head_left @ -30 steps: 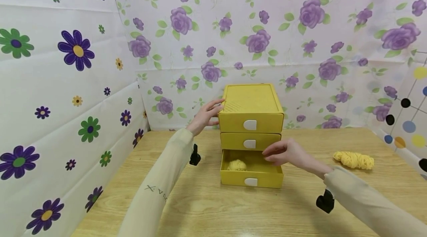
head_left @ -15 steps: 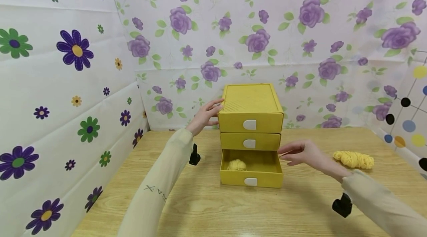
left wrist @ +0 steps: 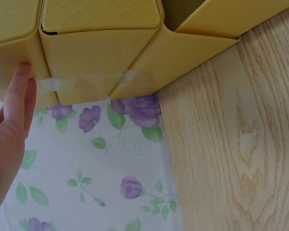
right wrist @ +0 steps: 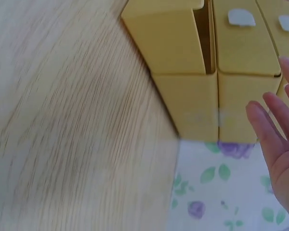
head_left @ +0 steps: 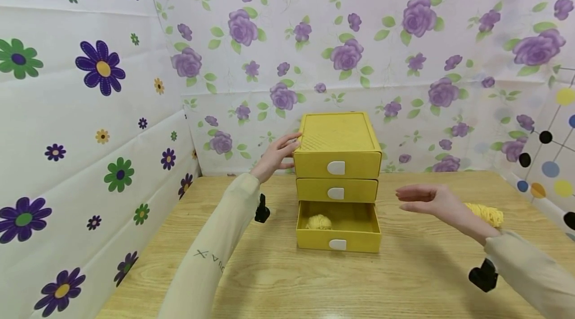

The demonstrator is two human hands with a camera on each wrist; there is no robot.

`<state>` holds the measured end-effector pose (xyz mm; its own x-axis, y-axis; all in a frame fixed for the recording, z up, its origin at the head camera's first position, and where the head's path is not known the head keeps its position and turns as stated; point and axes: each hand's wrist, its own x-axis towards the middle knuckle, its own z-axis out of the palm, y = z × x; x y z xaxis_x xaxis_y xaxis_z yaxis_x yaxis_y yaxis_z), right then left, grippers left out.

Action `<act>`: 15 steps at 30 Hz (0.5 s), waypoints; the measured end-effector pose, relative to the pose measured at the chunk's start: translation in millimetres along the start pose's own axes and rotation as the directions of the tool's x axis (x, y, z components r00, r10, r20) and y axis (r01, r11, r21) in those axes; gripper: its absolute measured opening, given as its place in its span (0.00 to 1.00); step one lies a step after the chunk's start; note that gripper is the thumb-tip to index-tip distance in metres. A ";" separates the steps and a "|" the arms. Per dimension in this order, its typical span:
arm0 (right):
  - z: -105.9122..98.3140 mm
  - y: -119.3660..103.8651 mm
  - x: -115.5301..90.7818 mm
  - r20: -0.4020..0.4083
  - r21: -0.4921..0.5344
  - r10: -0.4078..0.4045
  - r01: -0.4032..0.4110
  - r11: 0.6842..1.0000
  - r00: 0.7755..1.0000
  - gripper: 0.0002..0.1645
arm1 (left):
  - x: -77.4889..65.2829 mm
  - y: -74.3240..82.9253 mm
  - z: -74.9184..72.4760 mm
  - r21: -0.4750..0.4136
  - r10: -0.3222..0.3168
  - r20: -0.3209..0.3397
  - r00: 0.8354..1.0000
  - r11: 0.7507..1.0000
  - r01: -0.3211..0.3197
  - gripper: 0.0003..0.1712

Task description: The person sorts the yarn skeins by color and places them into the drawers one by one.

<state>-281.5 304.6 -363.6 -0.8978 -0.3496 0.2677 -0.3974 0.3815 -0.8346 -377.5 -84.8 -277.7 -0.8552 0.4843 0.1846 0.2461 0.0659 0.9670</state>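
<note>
A yellow three-drawer box [head_left: 339, 132] stands on the table, its bottom drawer [head_left: 314, 240] pulled out and the upper two closed. Inside that drawer, at the left, lies a small ball of pale yellow yarn [head_left: 319, 222]. My left hand [head_left: 275, 157] rests on the upper left side of the box; in the left wrist view its fingers [left wrist: 18, 94] touch the yellow side wall. Apart from the box, to its right, my right hand [head_left: 429, 200] hovers with relaxed fingers and holds nothing. Behind its wrist, partly hidden, is a twisted yellow yarn skein [head_left: 487, 214].
The wooden table [head_left: 287, 284] extends around the box. A purple-flowered cloth [head_left: 251, 59] hangs behind it, with a daisy-patterned cloth [head_left: 81, 124] on the left and a dotted one [head_left: 550, 154] on the right. Clear tape [left wrist: 130, 77] runs across the box's side.
My right hand has moved right, from over the open drawer to a spot beside the box, and now covers part of the yarn skein. The left hand stays in place.
</note>
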 end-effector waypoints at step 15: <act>-51.9 27.9 -20.8 -0.109 -0.224 -0.051 0.025 0.974 0.993 0.28 | 3.7 -7.5 -1.7 0.006 0.021 -0.021 1.000 1.000 -0.021 0.28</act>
<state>-283.8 367.0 -367.5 -0.8919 -0.2729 0.3607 -0.4522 0.5549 -0.6983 -383.3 -85.0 -283.9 -0.8593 0.4670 0.2088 0.2670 0.0613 0.9618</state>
